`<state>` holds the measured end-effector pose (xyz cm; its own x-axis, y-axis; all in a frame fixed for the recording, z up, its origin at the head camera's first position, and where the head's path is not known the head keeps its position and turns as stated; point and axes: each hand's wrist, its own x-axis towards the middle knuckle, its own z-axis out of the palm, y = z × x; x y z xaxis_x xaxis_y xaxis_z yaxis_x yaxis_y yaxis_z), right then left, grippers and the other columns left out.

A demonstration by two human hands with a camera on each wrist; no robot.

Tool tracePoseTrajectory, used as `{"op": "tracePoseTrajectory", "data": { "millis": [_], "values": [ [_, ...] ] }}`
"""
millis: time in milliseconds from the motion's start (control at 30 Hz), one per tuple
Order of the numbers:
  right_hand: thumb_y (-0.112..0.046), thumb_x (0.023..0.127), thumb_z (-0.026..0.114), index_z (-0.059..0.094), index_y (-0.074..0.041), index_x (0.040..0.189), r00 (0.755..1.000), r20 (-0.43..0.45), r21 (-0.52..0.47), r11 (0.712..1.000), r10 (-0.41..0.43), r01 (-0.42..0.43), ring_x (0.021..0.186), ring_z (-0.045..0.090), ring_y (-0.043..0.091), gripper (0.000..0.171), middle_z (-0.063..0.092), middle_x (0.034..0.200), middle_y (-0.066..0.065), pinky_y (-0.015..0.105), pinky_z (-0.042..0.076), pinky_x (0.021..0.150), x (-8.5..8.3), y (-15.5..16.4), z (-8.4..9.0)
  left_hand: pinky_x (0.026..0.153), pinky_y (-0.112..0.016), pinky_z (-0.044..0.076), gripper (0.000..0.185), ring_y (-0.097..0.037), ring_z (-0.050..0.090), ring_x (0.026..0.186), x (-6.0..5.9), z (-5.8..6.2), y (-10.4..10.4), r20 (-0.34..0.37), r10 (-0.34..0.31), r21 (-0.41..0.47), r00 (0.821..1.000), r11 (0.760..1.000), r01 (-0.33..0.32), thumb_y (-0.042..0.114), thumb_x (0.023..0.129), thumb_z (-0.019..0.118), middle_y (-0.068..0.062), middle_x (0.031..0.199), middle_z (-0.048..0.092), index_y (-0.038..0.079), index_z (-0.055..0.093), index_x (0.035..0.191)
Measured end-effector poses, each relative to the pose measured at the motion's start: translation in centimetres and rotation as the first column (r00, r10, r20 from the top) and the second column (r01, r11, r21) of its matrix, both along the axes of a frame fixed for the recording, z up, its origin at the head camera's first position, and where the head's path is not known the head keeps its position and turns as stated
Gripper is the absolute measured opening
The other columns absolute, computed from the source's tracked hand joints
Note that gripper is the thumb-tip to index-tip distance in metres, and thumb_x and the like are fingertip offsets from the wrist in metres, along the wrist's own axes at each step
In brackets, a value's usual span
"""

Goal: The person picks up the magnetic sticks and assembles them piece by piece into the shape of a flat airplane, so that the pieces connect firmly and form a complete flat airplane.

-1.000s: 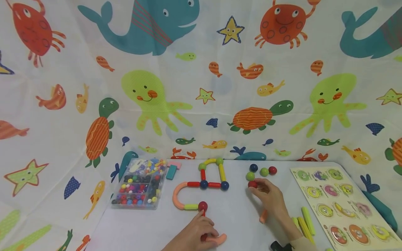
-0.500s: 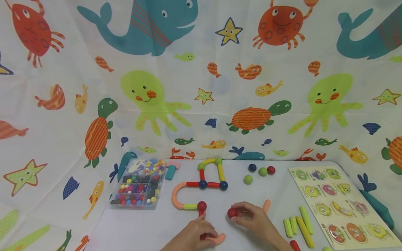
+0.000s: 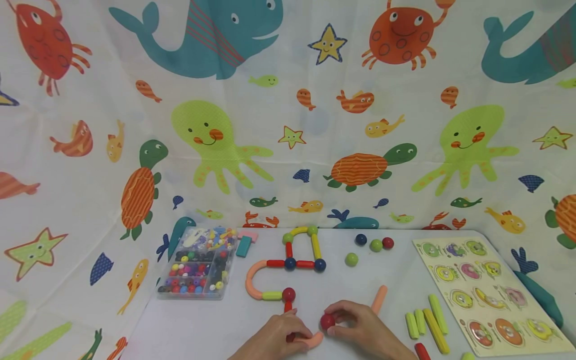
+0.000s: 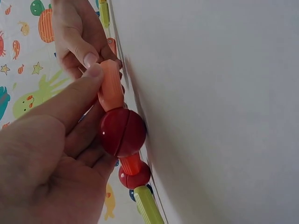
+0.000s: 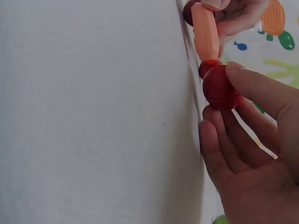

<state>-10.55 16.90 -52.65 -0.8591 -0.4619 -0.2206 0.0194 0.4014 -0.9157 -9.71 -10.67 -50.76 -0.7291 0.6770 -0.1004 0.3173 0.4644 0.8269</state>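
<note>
A: At the near edge of the table (image 3: 216,325), both hands meet. The right hand (image 3: 360,332) pinches a red ball (image 3: 327,321) between thumb and fingertips, the other fingers loosely curled under it. The left hand (image 3: 274,340) has its fingers curled round a curved orange rod (image 3: 312,341), thumb pressed along it.

B: And the ball sits right at the rod's free end. From the right wrist view it looks to be touching or just short of the tip; that seam is hard to read.

A: To do this well, I'd judge the left hand should hold the rod flat and steady while the right brings the ball straight onto the tip, not from the side. These look like magnetic pieces, so a light grip lets the ball seat itself.

B: Which way does the rod lie?

A: Its long axis runs roughly left to right across the head view, the free end pointing right and slightly away, towards the ball. Its other end disappears under the left hand, where the left wrist view shows it joined to another red ball (image 4: 122,132).

B: That ball links through a short red rod (image 4: 131,164) to the chain (image 3: 288,265) farther back on the table.

A: Spare balls (image 3: 375,244) lie well apart at the back, and green rods (image 3: 427,322) near the puzzle board (image 3: 490,320) on the right.
</note>
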Motion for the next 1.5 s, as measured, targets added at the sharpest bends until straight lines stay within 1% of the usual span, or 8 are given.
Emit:
{"op": "tracePoseTrajectory", "data": {
  "millis": [133, 500, 767, 1033, 1233, 1333, 1400, 1500],
  "values": [
    [-0.039, 0.092, 0.074, 0.068, -0.023, 0.124, 1.000, -0.007, 0.005, 1.000, 0.007, -0.007, 0.100, 0.062, 0.011, 0.036, 0.070, 0.112, -0.008, 0.014, 0.048, 0.088, 0.1, -0.2, 0.1, 0.072, -0.015, 0.050, 0.023, 0.006, 0.054, 0.081, 0.0, 0.0, 0.0, 0.029, -0.003, 0.050, 1.000, 0.999, 0.001, 0.028, 0.093, 0.073, 0.019, 0.091, 0.067, 0.022, 0.077, 0.115],
    [-0.036, 0.093, 0.074, 0.069, -0.023, 0.123, 0.998, -0.064, 0.018, 0.999, 0.028, -0.027, 0.100, 0.061, 0.013, 0.034, 0.071, 0.112, -0.009, 0.017, 0.049, 0.087, 0.2, 0.1, 0.1, 0.067, -0.013, 0.047, 0.026, 0.005, 0.052, 0.077, -0.1, 0.0, 0.0, 0.018, -0.010, 0.068, 1.000, 0.998, 0.009, 0.031, 0.093, 0.072, 0.017, 0.087, 0.063, 0.022, 0.076, 0.118],
    [-0.037, 0.093, 0.074, 0.069, -0.024, 0.123, 0.996, -0.082, 0.043, 0.999, 0.027, -0.023, 0.099, 0.061, 0.012, 0.034, 0.070, 0.112, -0.010, 0.017, 0.049, 0.086, 0.2, 0.0, 0.1, 0.066, -0.012, 0.046, 0.029, 0.006, 0.051, 0.077, -0.2, 0.0, 0.0, -0.027, -0.031, 0.046, 0.999, 0.998, 0.032, 0.031, 0.093, 0.072, 0.017, 0.087, 0.062, 0.021, 0.075, 0.120],
    [-0.038, 0.093, 0.073, 0.069, -0.026, 0.124, 0.999, -0.053, 0.040, 0.999, 0.012, -0.010, 0.099, 0.061, 0.013, 0.033, 0.070, 0.113, -0.010, 0.016, 0.049, 0.086, 0.2, 0.1, 0.2, 0.065, -0.012, 0.045, 0.028, 0.005, 0.051, 0.076, -0.2, 0.0, 0.1, 0.002, -0.018, 0.035, 1.000, 0.999, 0.018, 0.030, 0.093, 0.073, 0.017, 0.085, 0.060, 0.023, 0.076, 0.120],
    [-0.043, 0.092, 0.073, 0.068, -0.031, 0.122, 0.999, -0.009, 0.083, 0.995, -0.054, 0.054, 0.102, 0.060, 0.015, 0.033, 0.069, 0.116, -0.010, 0.019, 0.049, 0.086, 0.1, 1.0, 0.8, 0.066, -0.012, 0.044, 0.029, 0.005, 0.051, 0.077, -0.2, 0.0, 0.1, -0.003, -0.014, 0.022, 1.000, 1.000, 0.014, 0.031, 0.093, 0.073, 0.018, 0.085, 0.059, 0.025, 0.075, 0.120],
    [-0.042, 0.092, 0.073, 0.068, -0.029, 0.123, 0.993, -0.028, 0.092, 0.989, -0.114, 0.116, 0.101, 0.062, 0.014, 0.034, 0.070, 0.116, -0.008, 0.018, 0.050, 0.087, -0.1, 1.8, 1.2, 0.066, -0.012, 0.045, 0.030, 0.004, 0.052, 0.078, -0.2, 0.1, 0.0, 0.001, -0.013, 0.018, 1.000, 1.000, 0.013, 0.032, 0.092, 0.074, 0.019, 0.087, 0.061, 0.025, 0.075, 0.121],
    [-0.039, 0.092, 0.073, 0.069, -0.025, 0.122, 0.983, -0.059, 0.099, 0.979, -0.173, 0.178, 0.098, 0.063, 0.014, 0.033, 0.071, 0.115, -0.006, 0.015, 0.050, 0.086, -0.3, 2.4, 1.6, 0.067, -0.013, 0.046, 0.030, 0.004, 0.052, 0.078, -0.1, 0.1, 0.0, 0.014, -0.010, 0.016, 1.000, 1.000, 0.010, 0.032, 0.092, 0.074, 0.019, 0.088, 0.062, 0.025, 0.075, 0.122],
    [-0.034, 0.092, 0.075, 0.069, -0.021, 0.120, 0.953, -0.077, 0.109, 0.948, -0.293, 0.300, 0.094, 0.064, 0.013, 0.032, 0.071, 0.111, -0.003, 0.015, 0.052, 0.082, -0.7, 3.5, 2.2, 0.067, -0.013, 0.046, 0.031, 0.004, 0.053, 0.079, -0.1, 0.1, 0.0, 0.037, -0.006, 0.012, 0.999, 1.000, 0.006, 0.031, 0.092, 0.074, 0.019, 0.090, 0.062, 0.025, 0.075, 0.122]
  ]
}}
